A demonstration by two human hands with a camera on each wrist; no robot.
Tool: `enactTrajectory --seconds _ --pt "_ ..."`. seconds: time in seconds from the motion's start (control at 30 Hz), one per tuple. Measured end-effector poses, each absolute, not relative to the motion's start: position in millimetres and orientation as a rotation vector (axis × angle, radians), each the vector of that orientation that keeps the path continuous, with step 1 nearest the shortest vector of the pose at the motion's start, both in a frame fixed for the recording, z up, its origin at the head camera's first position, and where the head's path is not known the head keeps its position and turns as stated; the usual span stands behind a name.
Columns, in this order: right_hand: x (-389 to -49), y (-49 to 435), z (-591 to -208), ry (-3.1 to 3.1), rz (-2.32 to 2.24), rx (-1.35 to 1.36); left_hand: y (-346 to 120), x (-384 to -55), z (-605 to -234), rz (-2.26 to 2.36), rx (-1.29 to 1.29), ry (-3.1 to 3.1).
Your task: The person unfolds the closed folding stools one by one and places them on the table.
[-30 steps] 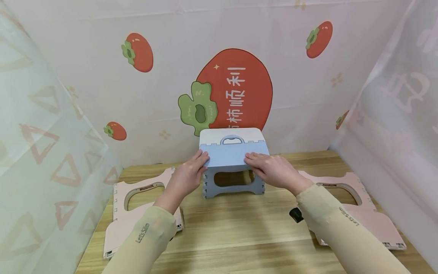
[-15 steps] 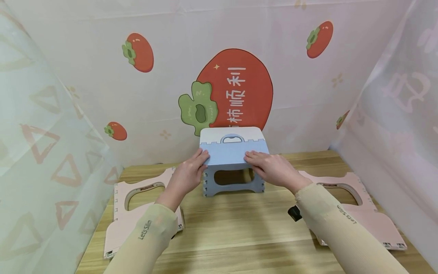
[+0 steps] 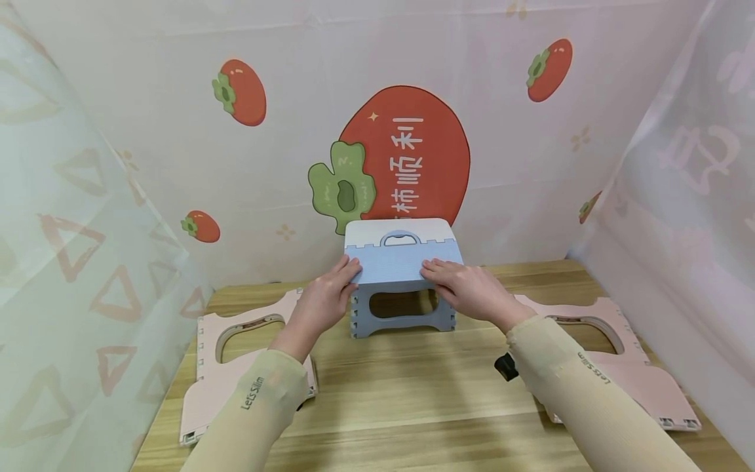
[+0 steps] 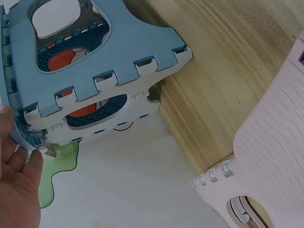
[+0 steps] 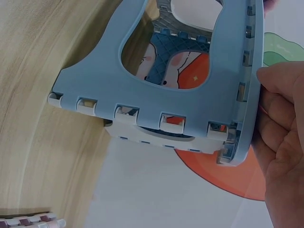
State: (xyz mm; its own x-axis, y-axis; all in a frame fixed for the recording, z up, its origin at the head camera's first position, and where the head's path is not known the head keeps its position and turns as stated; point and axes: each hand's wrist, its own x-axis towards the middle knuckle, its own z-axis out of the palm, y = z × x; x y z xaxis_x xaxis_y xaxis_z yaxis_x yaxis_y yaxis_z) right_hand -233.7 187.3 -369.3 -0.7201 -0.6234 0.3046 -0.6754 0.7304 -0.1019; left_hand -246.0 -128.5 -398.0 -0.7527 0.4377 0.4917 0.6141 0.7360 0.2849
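Observation:
A blue-and-white folding step stool [image 3: 407, 262] stands unfolded on its legs at the back of the wooden table, its carry handle in the middle of the seat. My left hand [image 3: 324, 295] rests its fingers on the seat's front left corner. At the front right, the fingers of my right hand [image 3: 472, 288] lie flat on the seat. In the left wrist view, the blue leg panel [image 4: 137, 40] is spread apart from a white one behind. The right wrist view shows my right hand [image 5: 285, 118] right against the seat's edge.
A pink folded stool [image 3: 206, 400] lies flat on the table [image 3: 401, 406] at left, partly under the left forearm. Another pink folded stool [image 3: 649, 387] lies at right. A printed sheet wall [image 3: 277, 170] rises close behind the blue stool. A small black object [image 3: 505, 366] shows beside the right sleeve.
The blue stool has shifted very slightly back toward the wall under both hands. The hands keep their places on the seat, and the pink stools have not moved.

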Motion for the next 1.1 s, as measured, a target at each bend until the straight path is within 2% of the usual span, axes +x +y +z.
enactTrajectory --seconds 0.57,1.1 --pt "-230 187 -370 -2.671 0.315 1.055 -131 -240 -392 -0.587 -0.794 -2.620" --pt "-227 189 -371 -2.697 0.362 1.066 -147 -236 -377 -0.579 -0.970 -2.890"
